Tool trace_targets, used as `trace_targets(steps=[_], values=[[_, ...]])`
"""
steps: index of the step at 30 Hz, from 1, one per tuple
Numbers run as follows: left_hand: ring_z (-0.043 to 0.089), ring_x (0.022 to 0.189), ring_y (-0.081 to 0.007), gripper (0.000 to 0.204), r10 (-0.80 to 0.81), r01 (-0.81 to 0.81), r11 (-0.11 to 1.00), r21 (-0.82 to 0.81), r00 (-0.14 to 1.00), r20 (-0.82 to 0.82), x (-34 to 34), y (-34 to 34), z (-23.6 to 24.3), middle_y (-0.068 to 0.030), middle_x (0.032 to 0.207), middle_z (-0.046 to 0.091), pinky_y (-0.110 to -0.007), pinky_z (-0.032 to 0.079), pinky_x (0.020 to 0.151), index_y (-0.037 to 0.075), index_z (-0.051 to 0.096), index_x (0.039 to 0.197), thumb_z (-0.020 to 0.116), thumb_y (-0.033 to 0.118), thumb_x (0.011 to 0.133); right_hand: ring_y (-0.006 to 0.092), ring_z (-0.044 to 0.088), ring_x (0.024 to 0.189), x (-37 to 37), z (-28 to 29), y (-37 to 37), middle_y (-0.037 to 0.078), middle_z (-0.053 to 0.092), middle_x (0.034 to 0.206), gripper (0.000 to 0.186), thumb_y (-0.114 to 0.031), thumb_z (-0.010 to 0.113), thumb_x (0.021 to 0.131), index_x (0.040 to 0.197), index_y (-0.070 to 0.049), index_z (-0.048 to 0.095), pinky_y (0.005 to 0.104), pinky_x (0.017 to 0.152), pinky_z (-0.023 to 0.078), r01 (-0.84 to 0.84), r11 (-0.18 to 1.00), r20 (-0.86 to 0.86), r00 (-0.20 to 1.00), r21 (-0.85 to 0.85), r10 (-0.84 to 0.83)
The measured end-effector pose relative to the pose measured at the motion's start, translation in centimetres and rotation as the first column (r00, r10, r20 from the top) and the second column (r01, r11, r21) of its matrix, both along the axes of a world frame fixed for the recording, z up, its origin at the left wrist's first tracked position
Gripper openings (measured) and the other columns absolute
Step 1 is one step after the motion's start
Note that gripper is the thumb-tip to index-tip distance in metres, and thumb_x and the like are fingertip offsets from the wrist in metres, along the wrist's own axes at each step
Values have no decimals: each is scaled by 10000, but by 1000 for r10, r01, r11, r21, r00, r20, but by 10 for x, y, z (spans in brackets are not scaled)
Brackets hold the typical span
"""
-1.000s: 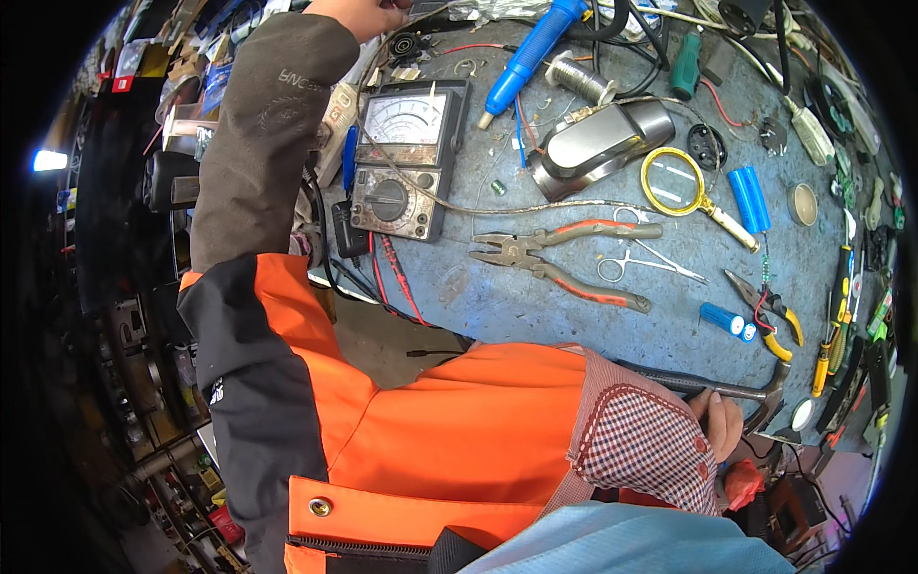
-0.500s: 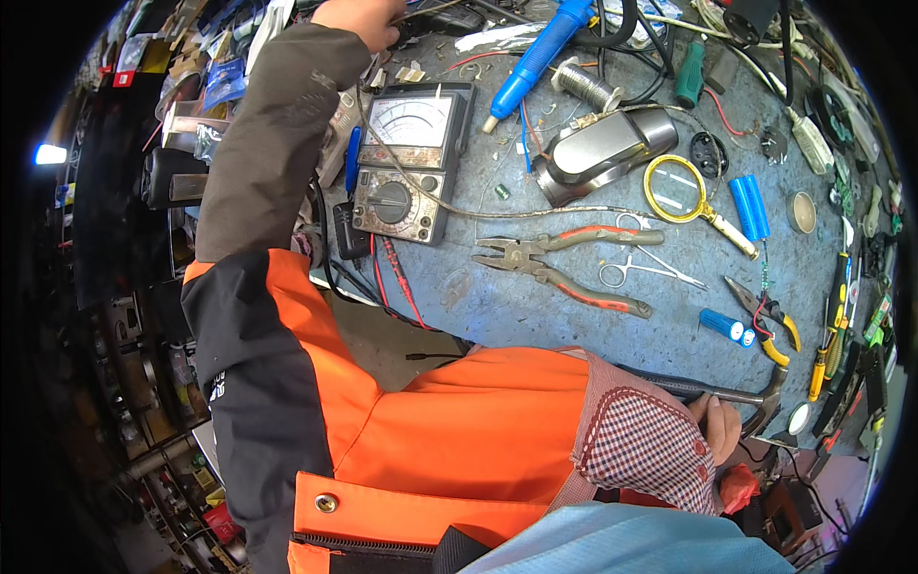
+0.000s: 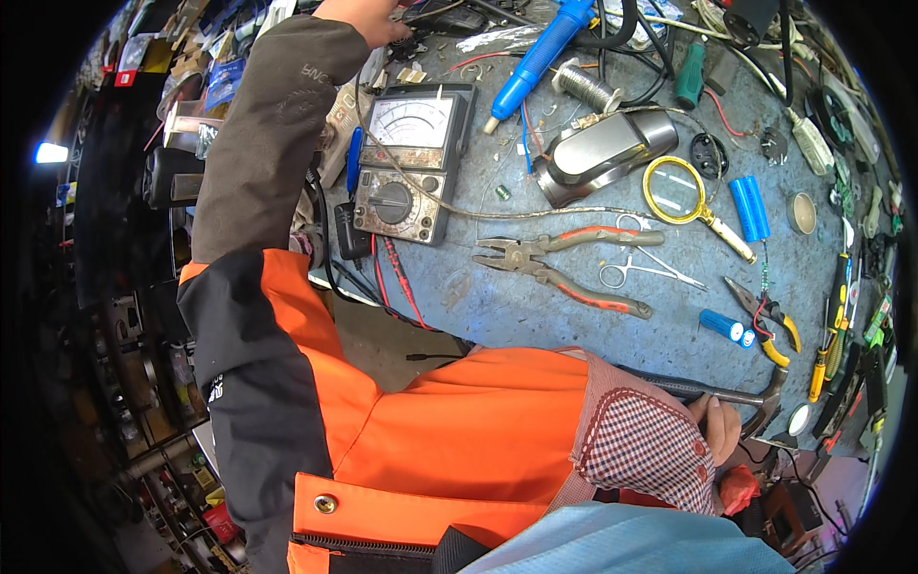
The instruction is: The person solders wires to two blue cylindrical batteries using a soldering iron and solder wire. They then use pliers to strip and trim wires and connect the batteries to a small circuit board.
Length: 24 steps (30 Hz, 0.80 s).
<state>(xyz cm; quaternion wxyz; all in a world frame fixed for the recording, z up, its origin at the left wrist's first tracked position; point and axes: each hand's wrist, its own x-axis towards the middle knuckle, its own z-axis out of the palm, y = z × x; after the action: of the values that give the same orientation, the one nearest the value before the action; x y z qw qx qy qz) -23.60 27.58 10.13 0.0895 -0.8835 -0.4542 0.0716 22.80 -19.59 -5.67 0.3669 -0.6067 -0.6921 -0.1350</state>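
My left hand (image 3: 361,17) reaches to the far edge of the view, partly cut off, beside a black object (image 3: 448,17); its fingers are mostly hidden. My right hand (image 3: 719,426) is curled at the bench's near right edge on a hammer (image 3: 685,386), close to the hammer's head. Between the hands lie an analogue multimeter (image 3: 392,201), large combination pliers (image 3: 521,254) with worn red-grey handles, scissor-like forceps (image 3: 643,262) and a gold-rimmed magnifying glass (image 3: 674,189). A silver casing (image 3: 612,143) lies behind them.
Blue cylindrical cells (image 3: 751,208), another blue pair (image 3: 722,325) and yellow-handled pliers (image 3: 786,330) lie at right. A blue pen-shaped tool (image 3: 535,67), solder spool (image 3: 585,88) and green-handled tool (image 3: 689,75) lie farther back. Cables and clutter crowd the bench (image 3: 564,330) edges.
My left hand has shifted slightly farther away, and its sleeve has turned a little. The right hand and the hammer look unmoved.
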Motion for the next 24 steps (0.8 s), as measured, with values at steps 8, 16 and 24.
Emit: trace_targets(steps=[8, 16, 24], values=[[715, 968, -437, 439, 78, -80, 997, -12, 988, -131, 45, 7, -4, -228, 997, 728, -511, 576, 849, 52, 700, 1200, 798, 311, 860, 296, 643, 813, 1, -4, -6, 174, 682, 943, 330, 103, 799, 814, 1117, 26, 693, 400, 739, 553, 1, 1000, -32, 999, -30, -2], [750, 810, -342, 265, 195, -195, 981, -16, 980, 39, 47, -1, 16, -177, 856, 743, -465, 585, 743, 19, 673, 1031, 739, 261, 947, 298, 640, 806, 1, -7, -7, 178, 687, 939, 324, 93, 806, 815, 1110, 28, 692, 404, 734, 554, 36, 999, -8, 999, -8, -36], [742, 774, -314, 358, 270, -279, 950, -140, 959, -82, 20, 24, 7, -161, 815, 762, -463, 566, 714, 63, 794, 876, 864, 401, 783, 303, 645, 798, -2, -5, -4, 170, 688, 922, 321, 89, 812, 811, 1102, 28, 691, 407, 725, 558, 53, 999, 33, 998, -1, -53]])
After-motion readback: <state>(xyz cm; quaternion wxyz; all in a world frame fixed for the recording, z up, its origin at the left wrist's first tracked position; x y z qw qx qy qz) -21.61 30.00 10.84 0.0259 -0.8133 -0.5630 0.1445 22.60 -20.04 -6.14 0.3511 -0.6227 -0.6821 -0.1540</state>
